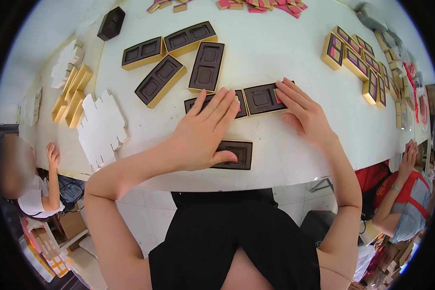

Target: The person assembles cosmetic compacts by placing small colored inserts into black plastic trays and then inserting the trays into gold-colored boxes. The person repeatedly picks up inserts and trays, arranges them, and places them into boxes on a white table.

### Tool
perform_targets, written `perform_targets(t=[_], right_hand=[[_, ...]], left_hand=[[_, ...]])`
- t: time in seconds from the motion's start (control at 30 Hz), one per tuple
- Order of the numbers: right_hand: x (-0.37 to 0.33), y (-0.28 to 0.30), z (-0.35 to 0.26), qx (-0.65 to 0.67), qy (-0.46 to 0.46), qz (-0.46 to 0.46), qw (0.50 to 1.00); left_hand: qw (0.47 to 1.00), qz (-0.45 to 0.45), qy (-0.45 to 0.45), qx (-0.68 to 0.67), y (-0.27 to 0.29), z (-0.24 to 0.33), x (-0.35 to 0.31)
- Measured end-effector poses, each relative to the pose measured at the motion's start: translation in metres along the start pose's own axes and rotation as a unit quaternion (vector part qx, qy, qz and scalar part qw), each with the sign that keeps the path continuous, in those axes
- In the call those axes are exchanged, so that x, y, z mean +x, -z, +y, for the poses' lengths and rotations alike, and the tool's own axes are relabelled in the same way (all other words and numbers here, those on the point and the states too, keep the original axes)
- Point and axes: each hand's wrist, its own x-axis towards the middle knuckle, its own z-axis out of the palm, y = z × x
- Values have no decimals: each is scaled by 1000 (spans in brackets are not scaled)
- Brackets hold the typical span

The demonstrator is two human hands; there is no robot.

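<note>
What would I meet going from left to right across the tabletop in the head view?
Nearer stack of white slotted cardboard blanks, slanting gold box with a dark insert, left hand, dark-lined gold box between the hands, right hand, cluster of filled gold boxes.

Compartment tray (261, 98) by right hand (304, 116): dark brown. Carton blank (101, 125), left of left hand (200, 130): plain white. Pile (258, 5) beyond hands: pink-and-gold.

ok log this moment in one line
left hand: over left box, dark tray | right hand: over right box | four boxes, pink pieces: beyond
</note>
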Motion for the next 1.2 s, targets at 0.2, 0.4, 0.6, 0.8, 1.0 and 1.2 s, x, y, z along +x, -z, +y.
perform_targets(t=[0.2, 0.4, 0.6, 0.8, 1.0, 1.2], right_hand=[[50, 8, 23, -16, 18, 25, 999], [208, 23, 97, -26, 0, 174, 984], [356, -66, 183, -124, 103, 255, 953], [373, -47, 159, -11, 22, 201, 979], [267, 36, 100, 502, -170, -52, 846], [140, 47, 18, 131, -66, -80, 986]], left_hand=[[999, 36, 26, 24, -4, -12, 21], [997, 48, 54, 12, -5, -19, 30], [999, 42, 18, 13, -5, -23, 35], [998, 58, 35, 0, -4, -24, 33], [997, 73, 33, 4, -10, -26, 36], [995, 87, 36, 18, -9, -23, 33]])
